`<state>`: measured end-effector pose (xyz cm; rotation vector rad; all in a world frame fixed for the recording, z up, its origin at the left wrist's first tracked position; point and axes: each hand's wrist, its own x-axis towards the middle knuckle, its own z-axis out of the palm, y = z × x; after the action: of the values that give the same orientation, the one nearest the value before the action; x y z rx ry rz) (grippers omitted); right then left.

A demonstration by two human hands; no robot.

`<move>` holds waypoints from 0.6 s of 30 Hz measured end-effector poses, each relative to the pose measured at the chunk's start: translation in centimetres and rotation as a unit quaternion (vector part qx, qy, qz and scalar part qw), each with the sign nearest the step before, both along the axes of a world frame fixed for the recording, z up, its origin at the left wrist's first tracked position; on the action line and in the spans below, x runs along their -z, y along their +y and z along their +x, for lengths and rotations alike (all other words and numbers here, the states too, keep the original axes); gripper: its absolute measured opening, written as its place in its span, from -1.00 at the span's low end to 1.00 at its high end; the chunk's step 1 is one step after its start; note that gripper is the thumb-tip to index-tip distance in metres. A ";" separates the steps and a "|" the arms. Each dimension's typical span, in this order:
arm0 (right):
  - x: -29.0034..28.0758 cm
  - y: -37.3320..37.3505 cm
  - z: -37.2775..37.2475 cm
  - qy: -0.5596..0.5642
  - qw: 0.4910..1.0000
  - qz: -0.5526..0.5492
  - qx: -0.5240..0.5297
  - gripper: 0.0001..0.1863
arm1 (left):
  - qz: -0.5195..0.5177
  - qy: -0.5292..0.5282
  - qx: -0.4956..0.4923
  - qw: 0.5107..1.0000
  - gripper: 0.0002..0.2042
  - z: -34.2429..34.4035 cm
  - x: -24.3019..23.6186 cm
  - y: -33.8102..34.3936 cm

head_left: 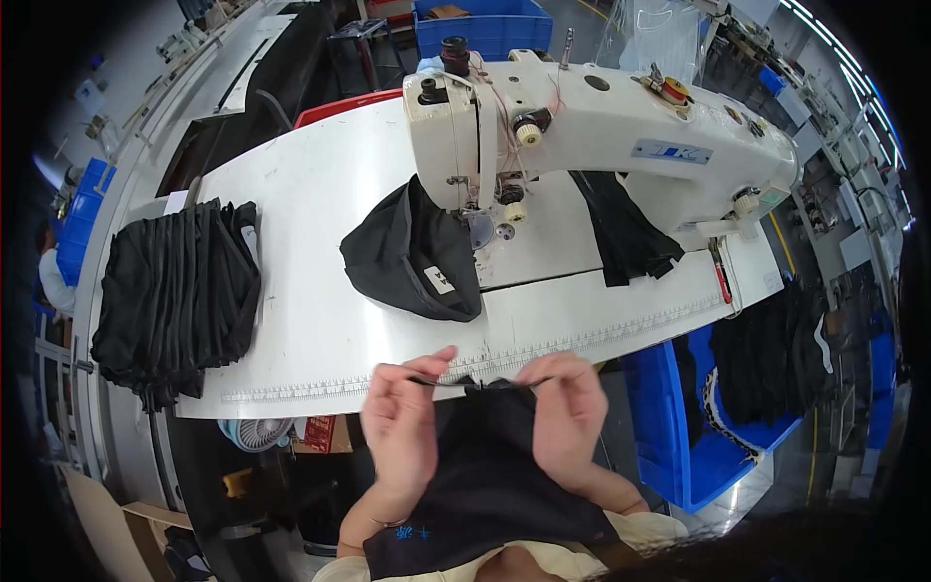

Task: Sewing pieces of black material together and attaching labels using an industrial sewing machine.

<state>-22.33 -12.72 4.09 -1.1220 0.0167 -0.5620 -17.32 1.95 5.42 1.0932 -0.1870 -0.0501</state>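
Note:
My left hand and my right hand pinch a narrow piece of black fabric, stretched between them at the table's front edge. Beyond them, on the white tabletop, a folded black fabric piece with a white label lies beside the needle area of a white sewing machine. Black strips lie right of the needle, under the machine arm. A stack of black fabric pieces sits on the table's left.
Below the table's right side is a blue bin with black fabric. Red-handled snips lie at the right edge. A small fan is below the table. A red bin and blue bin stand behind. A person works far left.

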 end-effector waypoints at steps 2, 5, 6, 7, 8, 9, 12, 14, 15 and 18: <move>0.4 -1.9 0.2 0.008 0.974 0.221 0.054 -0.89 | -0.205 0.130 -0.043 0.969 -0.81 0.8 1.8 4.0; 0.9 -11.5 -3.8 0.040 0.954 0.194 0.223 -0.81 | -0.202 0.108 -0.118 0.966 -0.80 3.0 5.5 14.8; 1.1 -13.2 -4.5 -0.039 0.933 0.279 0.223 -0.79 | -0.190 0.116 -0.165 0.961 -0.81 2.3 5.2 16.7; 0.7 -13.4 -4.9 -0.051 0.965 0.207 0.155 -0.83 | -0.184 0.128 -0.202 0.953 -0.81 2.0 4.9 17.3; 0.4 -12.7 -4.6 -0.006 0.969 0.161 0.185 -0.82 | -0.165 0.123 -0.145 0.968 -0.86 1.5 4.6 17.3; -1.2 -11.3 -4.3 0.043 0.969 0.114 0.213 -0.81 | -0.164 0.128 -0.145 0.967 -0.86 0.9 3.4 16.7; -3.3 -10.5 -4.6 0.179 0.979 -0.081 -0.055 -0.76 | -0.080 0.001 0.022 0.997 -0.92 -0.1 -2.0 12.8; -4.9 -7.8 -2.5 0.118 0.879 -0.436 -0.155 -0.73 | 0.113 -0.097 0.045 0.988 -0.94 -1.0 -4.0 8.0; -5.4 -6.5 -1.9 0.079 0.850 -0.494 -0.165 -0.59 | 0.160 -0.093 0.092 0.978 -0.93 -1.5 -4.4 6.6; -3.2 -2.7 -0.8 -0.011 0.889 -0.416 -0.192 -0.63 | 0.319 -0.267 0.197 0.888 -0.85 0.2 -4.8 2.9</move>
<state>-23.14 -15.46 7.31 -1.8957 -0.5018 -0.2069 -17.13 4.82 10.22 1.6988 -0.9445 -0.1842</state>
